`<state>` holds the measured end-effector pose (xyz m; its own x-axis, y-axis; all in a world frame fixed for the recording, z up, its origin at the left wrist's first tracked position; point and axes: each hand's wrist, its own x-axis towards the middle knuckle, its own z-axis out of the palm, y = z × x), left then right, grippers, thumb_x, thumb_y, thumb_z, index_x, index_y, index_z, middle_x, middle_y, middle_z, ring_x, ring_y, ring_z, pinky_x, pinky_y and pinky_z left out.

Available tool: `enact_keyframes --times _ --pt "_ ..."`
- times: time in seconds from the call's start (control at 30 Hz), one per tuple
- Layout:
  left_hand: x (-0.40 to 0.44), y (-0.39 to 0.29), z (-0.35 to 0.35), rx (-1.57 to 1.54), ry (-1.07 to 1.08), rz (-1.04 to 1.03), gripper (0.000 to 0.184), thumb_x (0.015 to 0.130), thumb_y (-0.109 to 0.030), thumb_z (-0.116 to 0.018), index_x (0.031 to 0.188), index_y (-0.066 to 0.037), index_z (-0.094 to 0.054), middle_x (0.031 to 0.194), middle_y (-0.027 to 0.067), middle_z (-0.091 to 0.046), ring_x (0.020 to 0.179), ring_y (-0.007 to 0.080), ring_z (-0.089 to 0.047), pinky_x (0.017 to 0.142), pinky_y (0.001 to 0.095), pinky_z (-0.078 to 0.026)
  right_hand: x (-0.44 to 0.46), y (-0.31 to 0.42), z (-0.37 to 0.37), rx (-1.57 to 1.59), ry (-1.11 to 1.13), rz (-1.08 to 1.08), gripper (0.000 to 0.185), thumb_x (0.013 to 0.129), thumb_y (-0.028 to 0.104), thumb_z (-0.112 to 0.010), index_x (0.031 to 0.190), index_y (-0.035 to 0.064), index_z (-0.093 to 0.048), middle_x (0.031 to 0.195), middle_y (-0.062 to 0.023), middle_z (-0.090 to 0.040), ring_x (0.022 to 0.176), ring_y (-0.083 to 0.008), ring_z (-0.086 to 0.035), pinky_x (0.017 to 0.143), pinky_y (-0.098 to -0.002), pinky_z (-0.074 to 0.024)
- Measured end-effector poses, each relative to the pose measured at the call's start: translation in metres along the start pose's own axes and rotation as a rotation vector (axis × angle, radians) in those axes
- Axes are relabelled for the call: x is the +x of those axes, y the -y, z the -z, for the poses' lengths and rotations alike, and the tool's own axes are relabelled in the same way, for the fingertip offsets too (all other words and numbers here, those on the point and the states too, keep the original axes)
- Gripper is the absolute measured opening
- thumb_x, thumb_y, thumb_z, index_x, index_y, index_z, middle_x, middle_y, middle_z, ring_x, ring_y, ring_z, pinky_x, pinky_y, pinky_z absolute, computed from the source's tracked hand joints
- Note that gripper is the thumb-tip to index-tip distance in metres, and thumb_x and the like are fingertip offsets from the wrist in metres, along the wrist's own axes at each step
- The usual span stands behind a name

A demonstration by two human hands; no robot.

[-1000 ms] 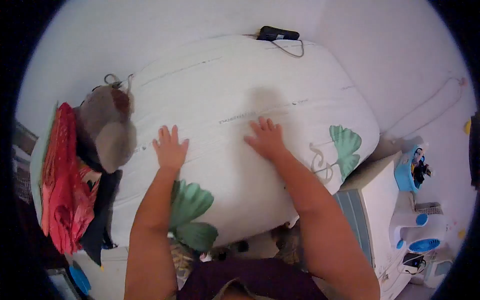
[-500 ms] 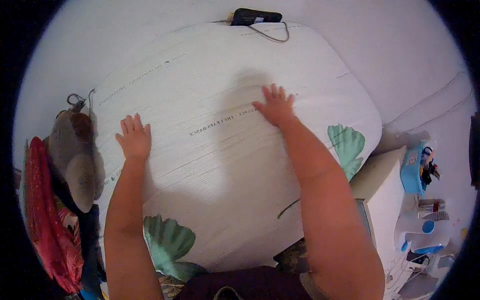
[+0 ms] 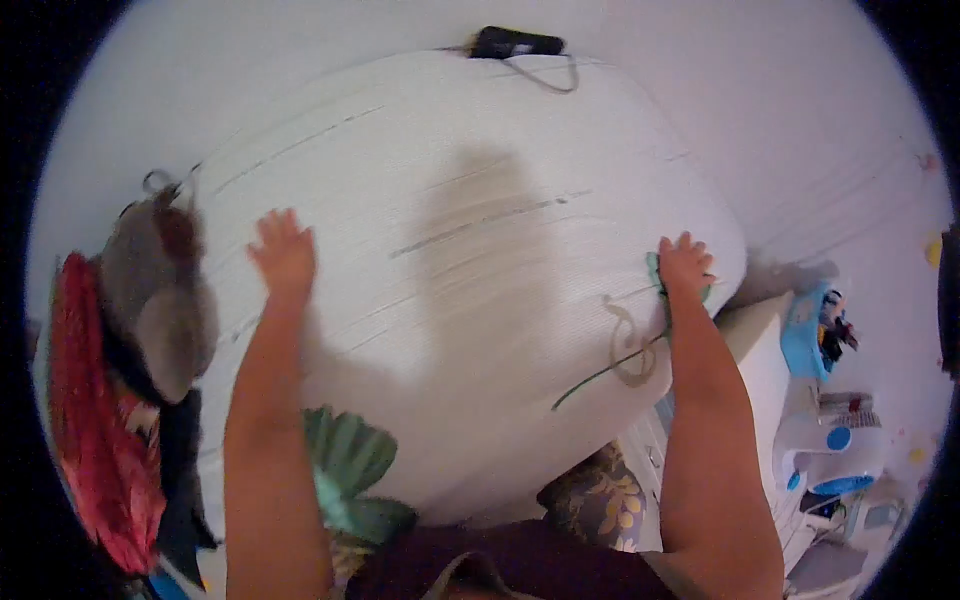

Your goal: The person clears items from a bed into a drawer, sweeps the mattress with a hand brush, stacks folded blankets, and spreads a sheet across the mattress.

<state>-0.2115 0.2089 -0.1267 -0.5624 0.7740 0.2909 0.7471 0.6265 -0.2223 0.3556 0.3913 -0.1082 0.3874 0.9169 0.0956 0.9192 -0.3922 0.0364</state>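
A white bed sheet point(image 3: 370, 190) with green leaf prints and thin lines of lettering covers a bed, slightly creased across its middle. My left hand point(image 3: 283, 255) lies on the sheet at the left side, fingers spread, holding nothing. Near the right side of the bed, my right hand point(image 3: 686, 265) rests flat with fingers apart, over a green leaf print that it mostly hides. Another leaf print point(image 3: 350, 460) shows beside my left forearm. A shadow falls over the middle of the sheet.
A black object point(image 3: 515, 43) with a cord lies at the bed's far edge. Grey-brown items point(image 3: 160, 290) and red cloth point(image 3: 100, 410) hang at the left. At the right are a blue basket point(image 3: 803, 335) and a white cabinet point(image 3: 755, 350). A patterned cushion point(image 3: 600, 500) is close by.
My right hand has moved right and nearer, from the sheet's middle onto the leaf print. My left hand has shifted slightly to the right. The view has tilted a little.
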Motion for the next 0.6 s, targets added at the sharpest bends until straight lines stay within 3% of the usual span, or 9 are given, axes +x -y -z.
enact_keyframes --times 0.03,0.07,0.13,0.23,0.3,0.4,0.5,0.6 --pt "-0.003 -0.005 -0.012 0.003 -0.095 -0.028 0.052 0.088 -0.04 -0.044 0.132 -0.013 -0.04 0.141 0.012 -0.033 0.131 0.0314 -0.027 0.098 0.0628 -0.021 -0.013 0.002 0.002 0.021 -0.011 0.071 0.063 0.085 0.054 -0.038 0.138 0.0201 -0.032 0.142 -0.0146 -0.027 0.129 -0.0401 -0.024 0.095 -0.0686 -0.0171" --pt "-0.003 -0.022 -0.024 -0.068 -0.032 -0.063 0.053 0.089 -0.042 -0.042 0.133 -0.013 -0.039 0.141 0.014 -0.031 0.132 0.0336 -0.024 0.098 0.0636 -0.019 -0.024 0.009 -0.001 0.015 -0.005 0.148 0.063 0.085 0.055 -0.037 0.138 0.0203 -0.032 0.142 -0.0144 -0.027 0.129 -0.0404 -0.023 0.095 -0.0691 -0.0166" --pt "-0.042 -0.092 0.011 -0.175 0.096 -0.186 0.055 0.089 -0.045 -0.042 0.136 -0.016 -0.036 0.143 0.0141 -0.028 0.133 0.0343 -0.022 0.097 0.0657 -0.019 -0.038 0.012 -0.004 -0.015 -0.009 0.275 0.063 0.086 0.056 -0.036 0.138 0.0208 -0.032 0.142 -0.0141 -0.028 0.129 -0.0409 -0.023 0.095 -0.07 -0.0157" --pt "-0.1 -0.137 0.069 -0.406 0.272 -0.423 0.058 0.089 -0.047 -0.04 0.138 -0.016 -0.032 0.145 0.0158 -0.022 0.135 0.0347 -0.018 0.098 0.0647 -0.018 -0.095 0.031 0.006 -0.037 0.072 0.453 0.061 0.085 0.055 -0.038 0.136 0.0222 -0.037 0.145 -0.0143 -0.024 0.132 -0.0386 -0.019 0.096 -0.0695 -0.0141" --pt "-0.126 -0.149 0.088 -0.492 0.449 -0.546 0.059 0.089 -0.047 -0.04 0.139 -0.016 -0.029 0.146 0.0163 -0.02 0.135 0.0351 -0.016 0.1 0.0637 -0.017 -0.135 0.03 0.013 0.056 -0.029 0.599 0.061 0.084 0.052 -0.043 0.135 0.0184 -0.038 0.141 -0.0158 -0.031 0.13 -0.0373 -0.026 0.097 -0.0663 -0.0186" --pt "-0.169 -0.133 0.127 -0.53 0.49 -0.685 0.06 0.09 -0.045 -0.041 0.14 -0.015 -0.026 0.146 0.0165 -0.017 0.135 0.0349 -0.015 0.102 0.0608 -0.016 -0.182 0.022 0.028 0.212 0.044 0.731 0.058 0.083 0.046 -0.049 0.131 0.0135 -0.041 0.139 -0.0182 -0.032 0.129 -0.0389 -0.027 0.099 -0.0616 -0.0192" --pt "-0.232 -0.109 0.147 -0.536 0.381 -0.776 0.063 0.087 -0.045 -0.047 0.137 -0.011 -0.03 0.144 0.0164 -0.023 0.134 0.0334 -0.02 0.102 0.0578 -0.018 -0.224 0.0 0.038 0.389 0.026 0.821 0.055 0.082 0.042 -0.051 0.128 0.0132 -0.045 0.137 -0.019 -0.034 0.128 -0.0378 -0.028 0.102 -0.0573 -0.0199" --pt "-0.271 -0.082 0.17 -0.597 0.391 -0.883 0.067 0.084 -0.045 -0.052 0.137 -0.011 -0.029 0.142 0.0167 -0.025 0.133 0.0343 -0.022 0.102 0.0557 -0.019 -0.262 -0.02 0.049 0.371 -0.03 0.821 0.054 0.083 0.035 -0.052 0.127 0.0041 -0.044 0.131 -0.0212 -0.04 0.124 -0.0359 -0.033 0.101 -0.0524 -0.0241"
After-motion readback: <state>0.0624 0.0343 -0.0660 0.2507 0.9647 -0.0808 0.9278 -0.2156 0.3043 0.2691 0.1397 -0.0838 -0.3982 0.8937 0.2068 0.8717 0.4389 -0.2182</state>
